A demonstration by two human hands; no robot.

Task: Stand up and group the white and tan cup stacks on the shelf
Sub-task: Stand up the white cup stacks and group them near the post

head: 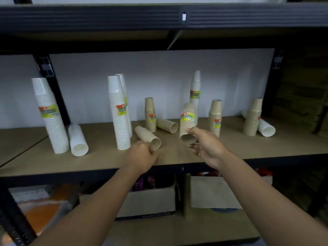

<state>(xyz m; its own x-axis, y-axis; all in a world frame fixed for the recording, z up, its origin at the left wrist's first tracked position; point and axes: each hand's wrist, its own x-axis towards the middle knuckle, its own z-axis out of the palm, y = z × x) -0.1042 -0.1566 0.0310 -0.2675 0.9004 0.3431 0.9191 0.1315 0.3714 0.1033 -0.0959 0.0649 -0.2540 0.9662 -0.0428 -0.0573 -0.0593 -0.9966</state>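
My right hand [204, 144] grips the open end of a tan cup stack [187, 121], tilted up off the shelf [106, 162]. My left hand [142, 155] curls at the mouth of a second tan stack [147, 137] lying on its side. A third tan stack [166, 125] lies behind it. Tan stacks stand upright at centre [150, 114], right of centre [215, 118] and far right [253, 117]. White stacks stand at left [49, 116], centre [119, 112] and back right [195, 89]. White stacks lie on their sides at left [78, 139] and far right [265, 127].
A dark shelf beam [159, 15] runs overhead and black uprights [48, 71] frame the bay. Cardboard boxes [147, 201] and an orange item [40, 213] sit on the lower shelf. A white back panel [159, 71] closes the rear.
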